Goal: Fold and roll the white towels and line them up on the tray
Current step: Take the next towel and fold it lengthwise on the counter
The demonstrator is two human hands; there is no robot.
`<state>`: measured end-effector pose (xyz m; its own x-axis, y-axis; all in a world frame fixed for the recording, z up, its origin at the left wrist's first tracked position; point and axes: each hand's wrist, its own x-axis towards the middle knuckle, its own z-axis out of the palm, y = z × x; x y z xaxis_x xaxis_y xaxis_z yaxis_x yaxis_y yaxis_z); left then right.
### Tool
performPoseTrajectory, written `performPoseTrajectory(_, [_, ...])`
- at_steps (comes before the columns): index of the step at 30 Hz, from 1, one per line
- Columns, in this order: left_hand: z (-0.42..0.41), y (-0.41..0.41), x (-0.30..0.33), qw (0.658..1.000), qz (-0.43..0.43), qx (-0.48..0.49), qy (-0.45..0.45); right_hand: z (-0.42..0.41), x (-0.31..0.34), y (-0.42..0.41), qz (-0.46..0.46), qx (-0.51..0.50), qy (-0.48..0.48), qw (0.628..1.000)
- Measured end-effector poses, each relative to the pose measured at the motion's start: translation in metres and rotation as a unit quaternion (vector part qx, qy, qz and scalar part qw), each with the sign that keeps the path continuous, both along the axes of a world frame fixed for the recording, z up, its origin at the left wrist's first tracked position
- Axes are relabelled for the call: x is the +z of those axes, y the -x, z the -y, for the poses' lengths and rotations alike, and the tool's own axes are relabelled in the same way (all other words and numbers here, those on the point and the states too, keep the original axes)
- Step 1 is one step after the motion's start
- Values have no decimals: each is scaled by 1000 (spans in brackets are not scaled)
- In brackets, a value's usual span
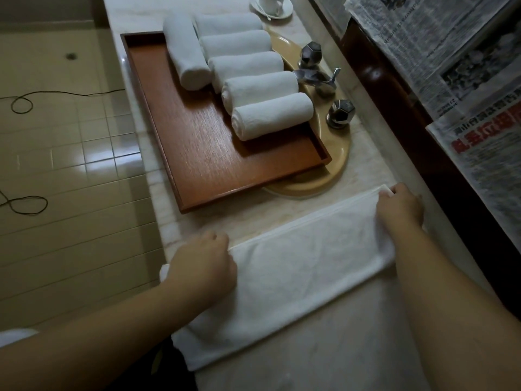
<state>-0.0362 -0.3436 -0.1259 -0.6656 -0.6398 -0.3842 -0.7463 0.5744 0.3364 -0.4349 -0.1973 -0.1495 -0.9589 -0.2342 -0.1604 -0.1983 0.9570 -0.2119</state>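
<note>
On the pale marble counter [352, 348], six rolled white towels [253, 69] sit on the brown wooden tray [197, 142]. The left hand [204, 263] and right hand [400, 210] each pinch an end of one flat folded white towel [296, 277], not rolled yet.

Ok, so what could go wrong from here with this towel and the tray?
1. The folded towel hangs over the counter's near-left edge under the left hand; it may slip off when rolled.
2. The tray sits partly over the sink, so adding rolls could tip it.
3. One rolled towel lies crosswise, breaking the line.
</note>
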Motion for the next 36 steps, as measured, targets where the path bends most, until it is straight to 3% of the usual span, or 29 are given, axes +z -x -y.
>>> performPoseTrajectory(5, [-13, 36, -6, 999, -36, -23, -32, -1, -12, -10, -11, -14, 92, 996])
performPoseTrajectory(13, [-13, 42, -18, 993, -106, 43, -33, -6, -7, -16, -2, -18, 193, 981])
performPoseTrajectory(16, [-15, 37, -20, 990, -129, 53, -18, -5, -14, -15, -12, -18, 171, 985])
performPoseTrajectory(22, [-14, 51, -23, 994, -79, 71, -6, 7, -18, -11, -21, -47, 105, 993])
performPoseTrajectory(31, [-16, 51, -27, 994, -84, 59, 22, 9, -15, -13, -72, -5, 64, 995])
performPoseTrajectory(36, [-20, 54, -35, 987, -107, 38, 114, 18, -9, -22, -98, -36, 41, 994])
